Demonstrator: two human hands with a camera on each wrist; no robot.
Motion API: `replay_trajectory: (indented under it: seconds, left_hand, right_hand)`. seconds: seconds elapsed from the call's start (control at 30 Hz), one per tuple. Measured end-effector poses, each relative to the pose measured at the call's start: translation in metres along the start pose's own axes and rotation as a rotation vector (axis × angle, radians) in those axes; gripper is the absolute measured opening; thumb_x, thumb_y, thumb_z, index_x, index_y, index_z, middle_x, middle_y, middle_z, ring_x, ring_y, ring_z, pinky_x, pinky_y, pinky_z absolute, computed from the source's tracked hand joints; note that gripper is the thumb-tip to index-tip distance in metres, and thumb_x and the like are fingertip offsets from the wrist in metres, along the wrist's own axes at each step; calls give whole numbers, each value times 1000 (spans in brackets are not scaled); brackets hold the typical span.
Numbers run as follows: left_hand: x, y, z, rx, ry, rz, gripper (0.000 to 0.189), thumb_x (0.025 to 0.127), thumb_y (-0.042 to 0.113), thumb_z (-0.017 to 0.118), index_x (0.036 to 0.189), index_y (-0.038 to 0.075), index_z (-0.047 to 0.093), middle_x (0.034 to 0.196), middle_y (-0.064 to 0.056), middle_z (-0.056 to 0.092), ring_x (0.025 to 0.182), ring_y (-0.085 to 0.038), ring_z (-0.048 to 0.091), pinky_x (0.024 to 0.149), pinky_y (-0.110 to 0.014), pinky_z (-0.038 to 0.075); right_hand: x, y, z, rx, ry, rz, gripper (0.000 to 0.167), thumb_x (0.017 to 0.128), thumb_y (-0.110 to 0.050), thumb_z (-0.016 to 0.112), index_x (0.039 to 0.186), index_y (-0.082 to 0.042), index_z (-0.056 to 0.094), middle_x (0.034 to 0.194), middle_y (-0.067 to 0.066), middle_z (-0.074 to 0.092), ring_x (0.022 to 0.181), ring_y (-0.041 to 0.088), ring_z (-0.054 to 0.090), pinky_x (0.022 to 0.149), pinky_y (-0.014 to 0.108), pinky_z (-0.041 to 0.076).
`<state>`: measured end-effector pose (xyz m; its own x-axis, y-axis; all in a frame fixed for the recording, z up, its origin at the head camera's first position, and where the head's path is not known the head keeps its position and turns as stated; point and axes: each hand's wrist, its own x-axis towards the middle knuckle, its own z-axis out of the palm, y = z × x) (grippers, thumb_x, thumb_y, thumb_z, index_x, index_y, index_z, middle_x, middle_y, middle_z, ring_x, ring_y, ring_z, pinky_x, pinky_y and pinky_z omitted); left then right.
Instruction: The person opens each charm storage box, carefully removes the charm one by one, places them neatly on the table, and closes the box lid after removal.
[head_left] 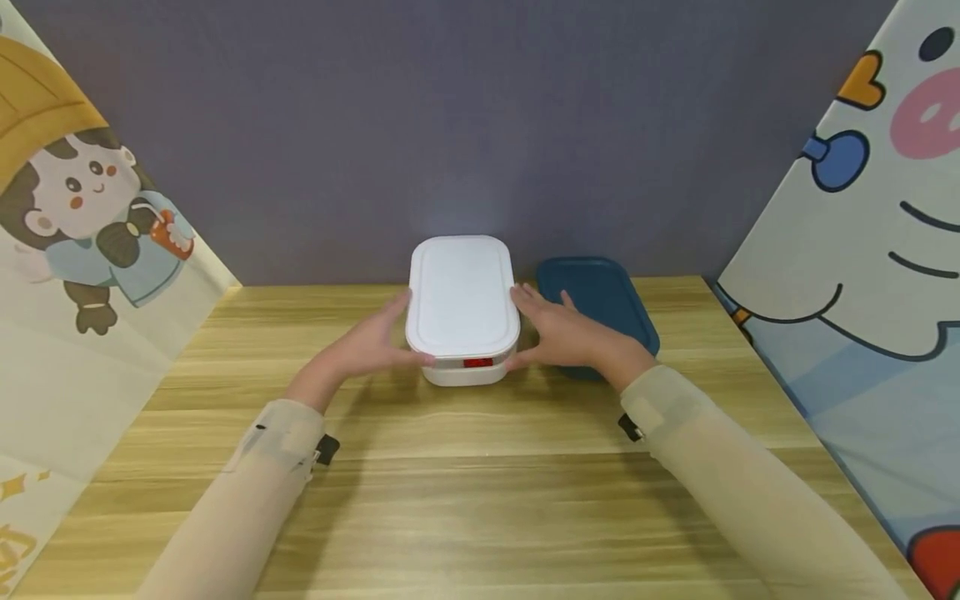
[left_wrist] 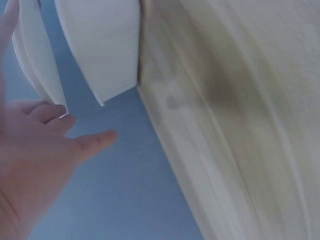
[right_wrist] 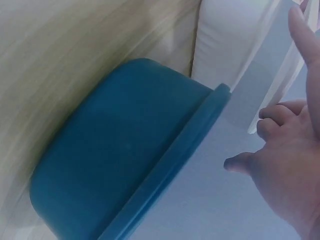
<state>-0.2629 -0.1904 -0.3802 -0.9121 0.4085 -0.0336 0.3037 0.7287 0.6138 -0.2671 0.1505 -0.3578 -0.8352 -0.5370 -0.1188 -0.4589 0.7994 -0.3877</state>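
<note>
A white rectangular lid with rounded corners hangs over a white box, level with the tabletop in the head view. Both wrist views show a gap between lid and box. My left hand holds the lid's left edge, thumb at the near corner. On the opposite edge my right hand grips it, thumb near the front and little finger sticking out. Something red shows through the gap at the front; the rest of the box's inside is hidden under the lid.
A dark blue lidded box stands just right of the white one, partly under my right hand. Behind both rises a grey wall. Cartoon-printed panels flank the wooden table on both sides.
</note>
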Motion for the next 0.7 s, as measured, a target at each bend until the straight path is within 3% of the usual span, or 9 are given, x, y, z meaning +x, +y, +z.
replay_trajectory:
  seconds: [0.17,0.3,0.37,0.4,0.5,0.6,0.7]
  left_hand:
    - [-1,8,-8,-24,21,30,136,80,59,89,173,18,-2,181,-6,1,168,-34,7,136,-57,14]
    - [-2,14,-13,-48,41,51,134,81,56,90,173,21,-1,181,-4,3,168,-33,8,135,-58,16]
    - [-3,18,-15,-62,51,56,133,81,54,91,173,23,0,181,-3,4,168,-33,10,135,-59,18]
    - [-3,19,-16,-67,57,58,132,81,54,91,173,24,1,181,-3,5,168,-33,11,135,-59,19]
    - [-4,26,-19,-71,69,59,132,80,55,91,173,25,3,181,-3,8,168,-32,13,134,-59,21]
    - [-6,34,-23,-64,74,55,131,80,57,91,173,25,5,181,-2,10,168,-32,14,134,-60,22]
    - [-9,42,-28,-63,79,55,126,82,56,90,173,27,8,181,-3,13,167,-34,16,132,-64,24]
  right_hand:
    - [-1,3,-6,17,55,-31,123,89,-47,86,173,-13,3,181,9,6,169,30,1,133,70,-2]
    - [-3,6,-9,12,150,-82,105,96,-31,81,172,-10,12,180,14,13,168,33,11,135,64,6]
    - [-5,7,-10,12,241,-114,90,100,-20,77,170,-7,21,177,17,23,165,36,24,134,60,20]
    - [-6,7,-10,7,297,-133,82,102,-16,74,169,-5,27,175,18,29,158,36,39,130,57,33]
    - [-8,8,-9,2,495,-183,62,103,-9,70,160,-3,46,163,18,48,142,36,59,114,51,54]
    - [-8,8,-10,7,672,-227,49,102,-7,72,149,-3,61,150,17,62,129,33,70,102,48,62]
    - [-8,9,-12,16,796,-289,41,99,-5,74,139,-4,69,139,17,70,128,33,70,99,48,63]
